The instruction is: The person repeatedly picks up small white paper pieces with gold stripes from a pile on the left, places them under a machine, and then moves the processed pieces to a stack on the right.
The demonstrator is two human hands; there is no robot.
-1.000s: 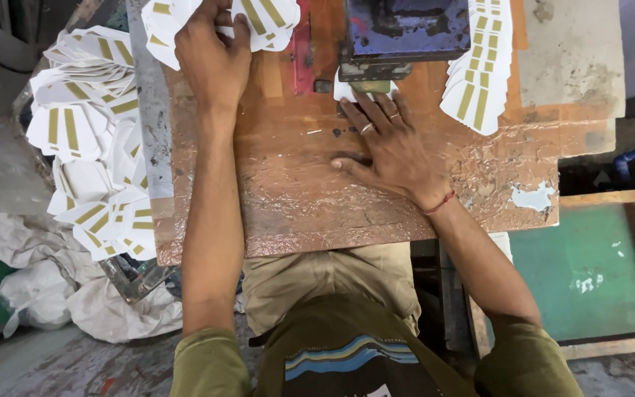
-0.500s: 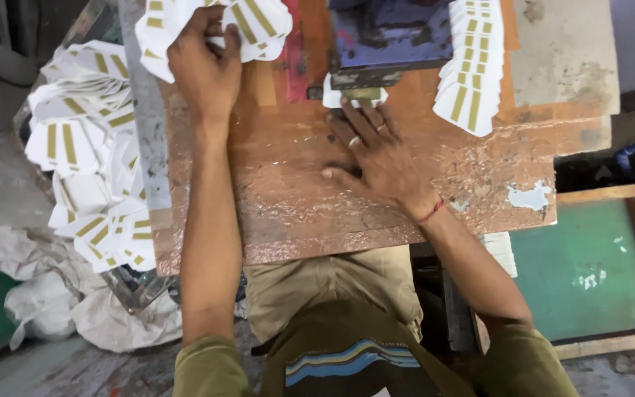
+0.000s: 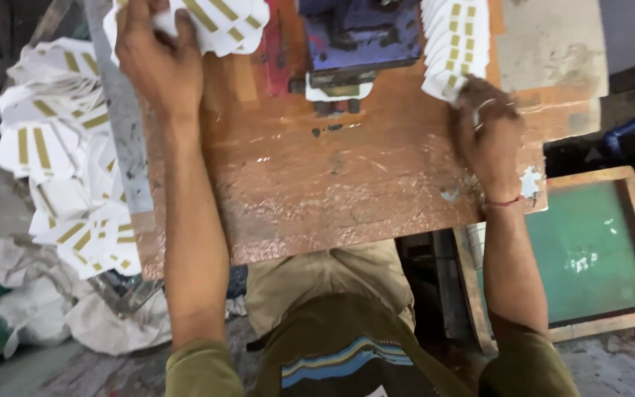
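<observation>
The white cards with yellow stripes point(image 3: 214, 22) lie at the far left of the worn wooden table point(image 3: 332, 191), and the left hand point(image 3: 157, 62) rests on them with fingers curled over their edge. The right hand point(image 3: 488, 132) touches the near end of a fanned row of cards point(image 3: 456, 44) at the right; its fingers are blurred, so I cannot tell the grip. Between them stands a blue press point(image 3: 361, 33). A loose card pile point(image 3: 60, 169) lies left of the table, a green screen frame point(image 3: 589, 250) at the right.
</observation>
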